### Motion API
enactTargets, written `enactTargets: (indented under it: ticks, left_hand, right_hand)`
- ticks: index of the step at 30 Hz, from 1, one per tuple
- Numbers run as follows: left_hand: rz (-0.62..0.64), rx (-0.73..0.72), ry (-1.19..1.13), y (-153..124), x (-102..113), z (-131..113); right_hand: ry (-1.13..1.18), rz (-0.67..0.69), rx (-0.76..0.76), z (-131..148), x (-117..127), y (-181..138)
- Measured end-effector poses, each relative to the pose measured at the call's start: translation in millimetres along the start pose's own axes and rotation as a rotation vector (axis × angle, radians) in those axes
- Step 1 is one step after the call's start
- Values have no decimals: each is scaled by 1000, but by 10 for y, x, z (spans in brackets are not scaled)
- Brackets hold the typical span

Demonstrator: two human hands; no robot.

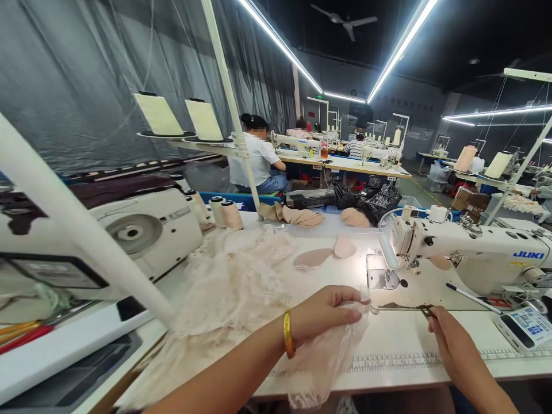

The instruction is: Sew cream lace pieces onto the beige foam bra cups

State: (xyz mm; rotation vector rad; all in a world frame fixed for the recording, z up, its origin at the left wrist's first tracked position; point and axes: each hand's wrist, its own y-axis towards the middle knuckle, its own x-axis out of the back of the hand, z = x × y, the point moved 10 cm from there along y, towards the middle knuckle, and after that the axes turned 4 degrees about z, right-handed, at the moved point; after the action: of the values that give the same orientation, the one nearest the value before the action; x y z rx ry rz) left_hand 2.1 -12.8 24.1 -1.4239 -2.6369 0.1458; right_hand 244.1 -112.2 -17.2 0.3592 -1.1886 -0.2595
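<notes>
My left hand [330, 316], with a gold bangle at the wrist, pinches a sheer pale pink lace-trimmed fabric piece [317, 368] that hangs over the table's front edge. Its fingertips are just in front of the needle area of a white sewing machine [470, 247]. To the right, my right hand [448, 339] is closed around a small dark tool [426, 311], mostly hidden by the fingers; its kind cannot be made out. A heap of cream lace fabric [233, 282] lies left of my left hand. Beyond it rest flat beige fabric pieces [313, 259].
A printed ruler strip [397, 360] runs along the table front. At right lie a white pen-like stick [472, 298] and a white device with a screen [528, 325]. Thread cones [230, 214] and moulded beige cups [302, 217] stand behind. A co-worker [259, 155] sits ahead.
</notes>
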Motion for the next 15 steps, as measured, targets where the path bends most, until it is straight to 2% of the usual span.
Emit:
enactTargets:
  ticks: [2,4,7,9,12,14,15]
  left_hand:
    - [57,-18,-14,56,-112,-17]
    - [91,-33,-21,77,-168,-29]
    - [94,-52,11,82,-185,-39]
    - [93,-77,44,89,-210,-56]
    - [102,-105,80,99,-240,-77]
    - [82,-71,178,56,-144,-89]
    - [56,-43,261,3,-32,-113]
  right_hand:
    - [87,-17,75,502,27,94]
    - [69,-11,234,1014,29,185]
    - [-113,-146,318,1421,95,313]
    - [-224,-199,362,1583,73,372]
    - [-269,-206,409,1699,23,409]
    - [-256,-182,380,1610,23,410]
    - [-248,-162,344,1496,31,403]
